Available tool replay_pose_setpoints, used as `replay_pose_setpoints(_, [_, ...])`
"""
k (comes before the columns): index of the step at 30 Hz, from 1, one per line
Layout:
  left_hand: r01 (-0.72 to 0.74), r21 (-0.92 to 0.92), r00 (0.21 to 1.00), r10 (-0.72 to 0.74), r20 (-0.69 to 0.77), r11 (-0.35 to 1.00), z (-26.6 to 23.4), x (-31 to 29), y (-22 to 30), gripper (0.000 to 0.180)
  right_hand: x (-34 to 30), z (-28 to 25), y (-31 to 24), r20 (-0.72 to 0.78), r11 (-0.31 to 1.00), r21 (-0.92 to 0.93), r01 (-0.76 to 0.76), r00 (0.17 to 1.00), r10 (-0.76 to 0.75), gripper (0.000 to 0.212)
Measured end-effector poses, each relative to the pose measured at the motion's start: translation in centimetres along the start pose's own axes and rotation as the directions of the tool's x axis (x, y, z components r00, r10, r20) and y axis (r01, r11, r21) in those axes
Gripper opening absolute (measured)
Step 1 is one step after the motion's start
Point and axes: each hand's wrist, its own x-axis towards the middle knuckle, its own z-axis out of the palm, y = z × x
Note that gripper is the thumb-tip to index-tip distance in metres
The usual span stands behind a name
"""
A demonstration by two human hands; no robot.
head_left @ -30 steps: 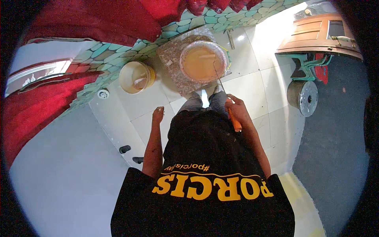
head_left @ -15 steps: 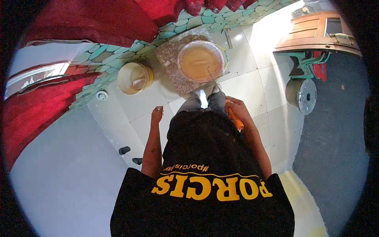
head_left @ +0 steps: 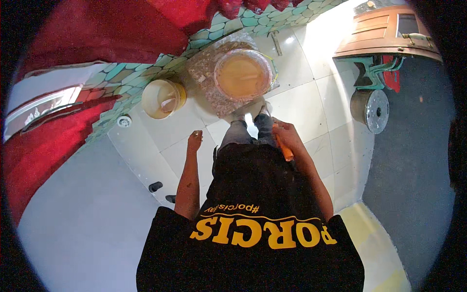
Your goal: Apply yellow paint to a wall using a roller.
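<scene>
2 buckets stand in the head view, the wider of them on a mottled brown board and filled with a peach-tan liquid. This round bucket is ahead of the person's feet, with a greenish-yellow handle at its right side. The smaller yellow bucket is well apart to the left, on the pale tiled floor, with a pale piece inside that is too small to name.

The right hand is wrapped around the orange handle of a long tool, beside the right thigh. Its thin rod points toward the near side of the round bucket, but blur hides whether the tip is over the liquid or just short of it. The left hand hangs near the left thigh, fingers curled in; whether anything small is inside the curl cannot be told.

For good handling, I judge the grip should stay firm yet loose at the wrist, with the wet end over the bucket so drips land there. Slow, shallow strokes would limit splashing. The left hand could steady the rim if the bucket shifts on the board.
</scene>
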Motion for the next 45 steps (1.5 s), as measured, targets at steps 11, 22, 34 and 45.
replay_pose_setpoints(11, [0.38,-0.42,0.907,-0.245,0.342,0.824,3.0,1.6,10.4,0.058,-9.3,-5.7,-2.4,0.187,0.99,-0.142,-0.012,0.982,0.038,0.042])
replay_pose_setpoints(22, [0.533,-0.838,0.801,0.251,0.544,0.115,22.7,-1.9,36.8,0.066,-32.2,-24.2,5.4,0.214,0.968,0.241,0.068,0.969,-0.121,0.067])
replay_pose_setpoints(34, [0.789,-0.531,0.237,0.646,0.726,0.308,60.7,-23.8,54.9,0.068,-49.3,-36.3,30.2,-0.249,0.75,0.446,0.488,0.873,-0.42,0.046])
replay_pose_setpoints(45, [0.779,0.004,-0.322,0.394,0.861,0.628,94.2,-47.8,55.0,0.064,-52.7,-35.4,42.0,-0.897,0.429,0.353,0.832,0.432,-0.099,0.039])
